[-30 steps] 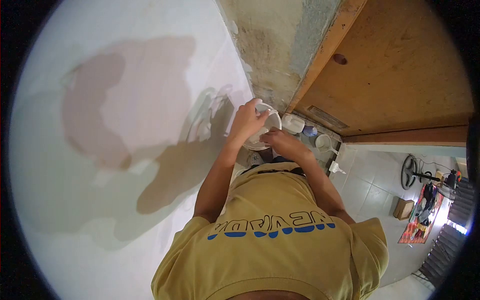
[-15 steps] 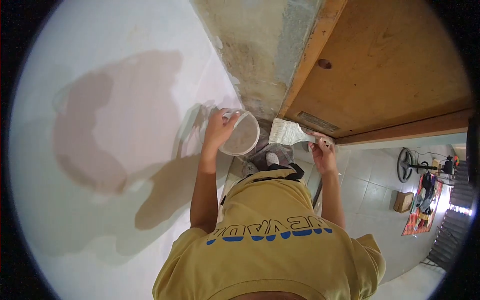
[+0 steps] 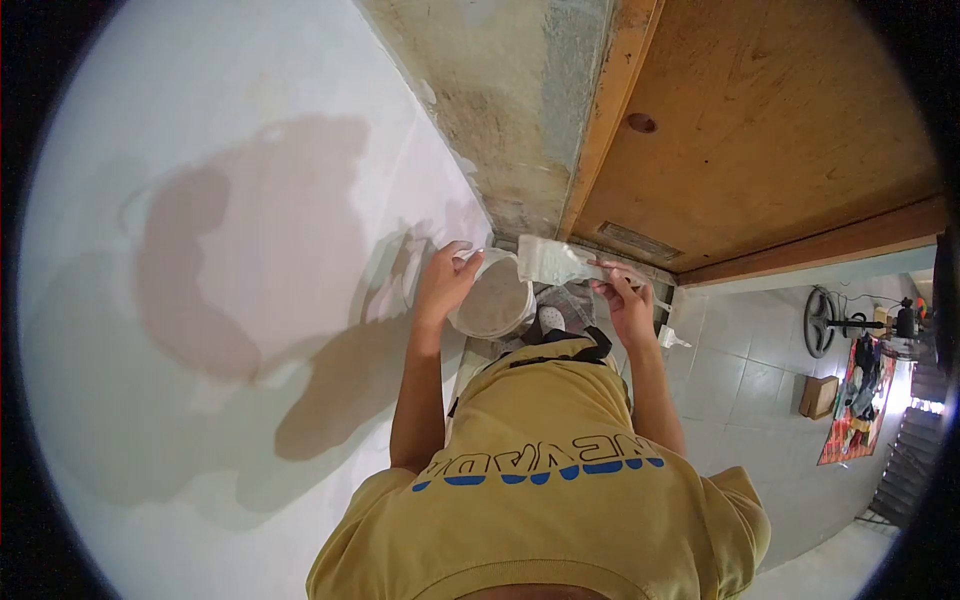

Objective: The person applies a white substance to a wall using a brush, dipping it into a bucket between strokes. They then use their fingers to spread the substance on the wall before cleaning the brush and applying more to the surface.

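My left hand (image 3: 447, 284) grips the rim of a round translucent tub (image 3: 494, 295), its fingers over the edge nearest the white wall. Pale residue coats the inside of the tub. In my right hand (image 3: 624, 292) is the handle of a wide brush (image 3: 551, 262), whose head is covered in white. The brush head points left, by the tub's right rim. Whether the two touch I cannot tell.
A smooth white wall (image 3: 250, 300) with my shadow fills the left. Ahead are a bare patchy wall strip (image 3: 500, 110) and a wooden door (image 3: 770, 130). A fan (image 3: 820, 322), a cardboard box (image 3: 818, 397) and a cloth-covered mat (image 3: 860, 410) lie off right.
The brush has moved left to the tub's rim. The tub has shifted slightly right and down. A small white object now shows beside my right wrist.
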`<control>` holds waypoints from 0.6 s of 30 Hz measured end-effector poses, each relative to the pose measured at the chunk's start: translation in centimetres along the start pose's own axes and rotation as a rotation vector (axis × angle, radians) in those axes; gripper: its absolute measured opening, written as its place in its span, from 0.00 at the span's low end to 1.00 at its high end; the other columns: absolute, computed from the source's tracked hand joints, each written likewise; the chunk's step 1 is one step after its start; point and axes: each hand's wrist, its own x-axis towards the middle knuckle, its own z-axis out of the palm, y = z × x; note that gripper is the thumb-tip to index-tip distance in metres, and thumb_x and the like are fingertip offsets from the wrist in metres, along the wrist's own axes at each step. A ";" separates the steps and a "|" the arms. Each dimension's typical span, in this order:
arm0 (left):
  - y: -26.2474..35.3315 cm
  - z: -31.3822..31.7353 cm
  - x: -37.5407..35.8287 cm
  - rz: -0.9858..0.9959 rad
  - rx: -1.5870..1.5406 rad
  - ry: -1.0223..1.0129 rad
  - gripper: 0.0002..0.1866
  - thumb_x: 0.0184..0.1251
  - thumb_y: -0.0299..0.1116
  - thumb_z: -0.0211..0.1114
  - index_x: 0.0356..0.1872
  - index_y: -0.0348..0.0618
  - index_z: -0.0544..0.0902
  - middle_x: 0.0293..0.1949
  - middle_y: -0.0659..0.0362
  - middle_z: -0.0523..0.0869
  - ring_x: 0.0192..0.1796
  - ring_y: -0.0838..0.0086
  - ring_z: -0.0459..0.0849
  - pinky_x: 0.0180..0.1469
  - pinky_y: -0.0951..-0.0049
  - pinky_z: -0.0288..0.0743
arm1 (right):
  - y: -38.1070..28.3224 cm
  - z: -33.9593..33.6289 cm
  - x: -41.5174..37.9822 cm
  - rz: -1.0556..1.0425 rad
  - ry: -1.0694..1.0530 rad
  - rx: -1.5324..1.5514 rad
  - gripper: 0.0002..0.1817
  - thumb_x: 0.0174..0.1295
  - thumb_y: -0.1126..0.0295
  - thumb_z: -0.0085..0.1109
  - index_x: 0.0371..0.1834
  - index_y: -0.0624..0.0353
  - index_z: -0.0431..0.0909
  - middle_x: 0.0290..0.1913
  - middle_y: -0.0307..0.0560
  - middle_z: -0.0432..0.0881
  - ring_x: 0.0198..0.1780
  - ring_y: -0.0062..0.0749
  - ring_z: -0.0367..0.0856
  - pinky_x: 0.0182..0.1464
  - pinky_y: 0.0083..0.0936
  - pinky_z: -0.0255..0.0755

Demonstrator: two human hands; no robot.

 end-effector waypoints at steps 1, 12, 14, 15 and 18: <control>0.7 -0.1 -0.3 -0.008 0.005 -0.007 0.19 0.65 0.39 0.61 0.49 0.34 0.79 0.25 0.51 0.84 0.27 0.67 0.82 0.33 0.67 0.73 | -0.7 0.6 0.0 0.004 0.000 0.001 0.09 0.66 0.75 0.57 0.44 0.69 0.80 0.47 0.54 0.83 0.39 0.34 0.84 0.44 0.26 0.81; 4.1 -0.9 -1.2 0.030 0.056 0.015 0.14 0.63 0.31 0.61 0.48 0.37 0.80 0.31 0.49 0.85 0.31 0.66 0.82 0.36 0.68 0.73 | 0.7 7.3 2.2 -0.309 -0.888 -1.062 0.12 0.59 0.76 0.59 0.47 0.63 0.82 0.46 0.53 0.84 0.44 0.48 0.83 0.49 0.34 0.77; 4.7 -0.9 -1.2 0.055 0.089 -0.017 0.14 0.59 0.30 0.62 0.46 0.35 0.79 0.30 0.46 0.85 0.33 0.55 0.84 0.38 0.62 0.75 | 2.2 8.6 2.5 -0.318 -0.945 -1.174 0.12 0.59 0.76 0.57 0.45 0.63 0.82 0.45 0.56 0.84 0.45 0.52 0.82 0.50 0.37 0.76; 5.2 -1.0 -1.4 0.055 0.089 -0.014 0.14 0.59 0.30 0.62 0.46 0.35 0.79 0.30 0.46 0.85 0.33 0.55 0.84 0.38 0.62 0.75 | 3.0 9.1 2.8 -0.328 -0.997 -1.287 0.11 0.58 0.75 0.56 0.44 0.63 0.82 0.45 0.58 0.83 0.46 0.56 0.81 0.51 0.40 0.75; 6.0 -0.8 -1.6 0.065 0.087 -0.022 0.17 0.54 0.26 0.64 0.47 0.35 0.79 0.34 0.44 0.86 0.37 0.53 0.85 0.40 0.62 0.76 | 6.2 9.3 4.5 -0.357 -1.027 -1.581 0.10 0.59 0.74 0.53 0.43 0.61 0.80 0.41 0.58 0.82 0.44 0.52 0.82 0.48 0.42 0.75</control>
